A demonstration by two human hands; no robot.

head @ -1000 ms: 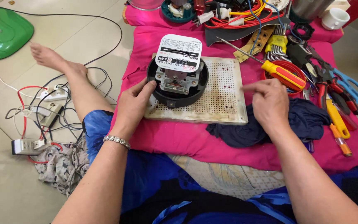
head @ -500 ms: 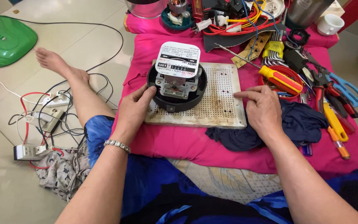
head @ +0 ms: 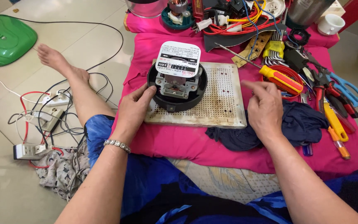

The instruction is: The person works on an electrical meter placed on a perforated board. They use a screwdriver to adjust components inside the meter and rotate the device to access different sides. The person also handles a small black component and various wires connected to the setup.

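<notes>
A pink cloth (head: 187, 143) is spread out, and a perforated white board (head: 222, 97) is laid on it. A round black electricity meter (head: 177, 85) is set on the board's left part. Its rim is touched by the left hand (head: 134, 110), the grip loose and holding nothing. The right hand (head: 265, 108) hovers empty, fingers half curled, near a red-and-yellow screwdriver (head: 284, 79).

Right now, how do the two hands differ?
The left hand touches the rim of the black round meter on the perforated board; the right hand hovers apart from it, holding nothing. The left wrist wears a bracelet; the right is bare. Both are bare-skinned, backs up.
</notes>
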